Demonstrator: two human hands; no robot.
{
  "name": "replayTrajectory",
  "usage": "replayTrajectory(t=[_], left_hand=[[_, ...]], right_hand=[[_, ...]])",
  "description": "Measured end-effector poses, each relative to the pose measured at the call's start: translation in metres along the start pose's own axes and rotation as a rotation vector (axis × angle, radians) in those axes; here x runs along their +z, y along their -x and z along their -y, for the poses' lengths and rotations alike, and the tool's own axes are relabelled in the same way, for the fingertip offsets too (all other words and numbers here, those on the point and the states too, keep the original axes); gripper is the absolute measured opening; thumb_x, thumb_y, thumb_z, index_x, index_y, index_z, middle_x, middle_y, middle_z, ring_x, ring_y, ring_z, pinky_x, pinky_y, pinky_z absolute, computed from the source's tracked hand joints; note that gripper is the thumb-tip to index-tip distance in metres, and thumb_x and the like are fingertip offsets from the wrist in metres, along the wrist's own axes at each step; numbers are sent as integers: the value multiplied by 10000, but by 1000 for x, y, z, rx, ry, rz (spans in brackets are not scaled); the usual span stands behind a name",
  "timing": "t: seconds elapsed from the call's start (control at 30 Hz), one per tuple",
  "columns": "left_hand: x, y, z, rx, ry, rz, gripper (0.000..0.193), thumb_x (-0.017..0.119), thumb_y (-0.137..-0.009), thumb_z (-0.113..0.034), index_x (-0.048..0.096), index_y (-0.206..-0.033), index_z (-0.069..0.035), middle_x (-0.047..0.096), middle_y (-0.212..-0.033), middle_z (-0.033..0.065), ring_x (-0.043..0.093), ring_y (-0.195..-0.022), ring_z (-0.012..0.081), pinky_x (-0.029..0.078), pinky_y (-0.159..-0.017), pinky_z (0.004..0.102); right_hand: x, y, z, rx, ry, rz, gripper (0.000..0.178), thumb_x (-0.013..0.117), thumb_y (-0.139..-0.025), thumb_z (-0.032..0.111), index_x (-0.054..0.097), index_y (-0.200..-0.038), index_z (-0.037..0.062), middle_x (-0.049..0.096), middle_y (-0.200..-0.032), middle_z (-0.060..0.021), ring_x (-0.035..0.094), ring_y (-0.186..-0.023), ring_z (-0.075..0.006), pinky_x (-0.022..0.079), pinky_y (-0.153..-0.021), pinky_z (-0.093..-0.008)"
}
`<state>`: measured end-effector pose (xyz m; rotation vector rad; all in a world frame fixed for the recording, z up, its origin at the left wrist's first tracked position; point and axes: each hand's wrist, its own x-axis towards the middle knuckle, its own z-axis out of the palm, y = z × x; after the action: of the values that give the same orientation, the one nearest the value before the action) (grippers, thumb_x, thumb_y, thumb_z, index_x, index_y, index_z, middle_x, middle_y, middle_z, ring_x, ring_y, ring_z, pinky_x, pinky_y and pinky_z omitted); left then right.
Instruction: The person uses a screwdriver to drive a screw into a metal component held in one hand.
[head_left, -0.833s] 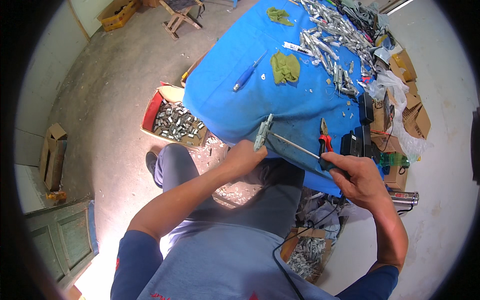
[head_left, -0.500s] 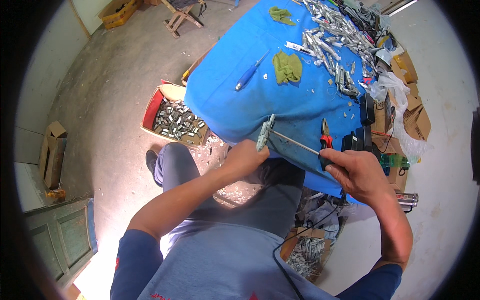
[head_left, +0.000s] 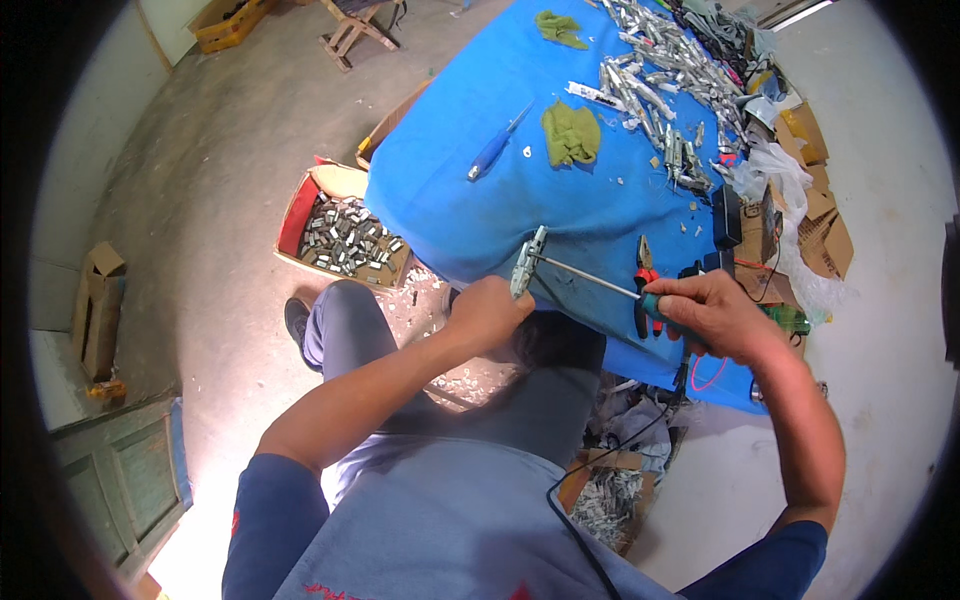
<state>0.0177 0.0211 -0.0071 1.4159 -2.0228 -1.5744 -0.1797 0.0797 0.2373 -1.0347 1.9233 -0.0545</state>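
Note:
My left hand (head_left: 488,314) is closed around the lower end of a slim grey-white part (head_left: 528,262), which stands up at the near edge of the blue-covered table (head_left: 440,215). The right hand (head_left: 718,316) grips a screwdriver (head_left: 595,277) by its dark green handle. Its long metal shaft runs level to the left, and the tip meets the part's side near the upper end. How the tip sits in the part is too small to tell. Just beyond the handle lie red-handled pliers (head_left: 646,285), close to my right fingers.
On the table are a blue screwdriver (head_left: 495,148), green cloths (head_left: 571,135) and a heap of silvery parts (head_left: 665,75). Black boxes (head_left: 727,217) and plastic bags (head_left: 790,185) line the right edge. A red-sided carton (head_left: 292,225) of small metal pieces stands on the floor to the left.
My right hand has turned on the screwdriver handle and shifted slightly up and right, with its elbow farther out. The left hand and the part have barely moved.

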Motion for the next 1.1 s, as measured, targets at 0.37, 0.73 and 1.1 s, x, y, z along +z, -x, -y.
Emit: replayTrajectory(t=[0.37,0.73,1.1], left_hand=[[-17,2,-8,-19,-37,90,467,609,-810,-379,686,-807,81,666,-820,303,668,-834,457,513,-769,502],[-18,-1,-9,-4,-73,91,489,588,-820,-408,692,-818,69,667,-827,302,665,-840,461,510,-780,508],[-16,-2,-8,-11,-62,88,475,580,-826,-396,665,-746,64,656,-746,265,658,-757,431,507,-734,493]], right_hand=[[19,21,-19,-519,595,-279,264,701,-872,108,708,-1135,82,680,-800,-169,651,-677,-302,510,-651,-342],[25,15,-18,-522,565,-305,220,643,-901,204,698,-1107,148,654,-788,-178,629,-766,-397,501,-666,-447],[23,18,-15,-482,519,-323,217,644,-891,192,694,-1094,132,647,-777,-179,627,-741,-390,488,-643,-446]])
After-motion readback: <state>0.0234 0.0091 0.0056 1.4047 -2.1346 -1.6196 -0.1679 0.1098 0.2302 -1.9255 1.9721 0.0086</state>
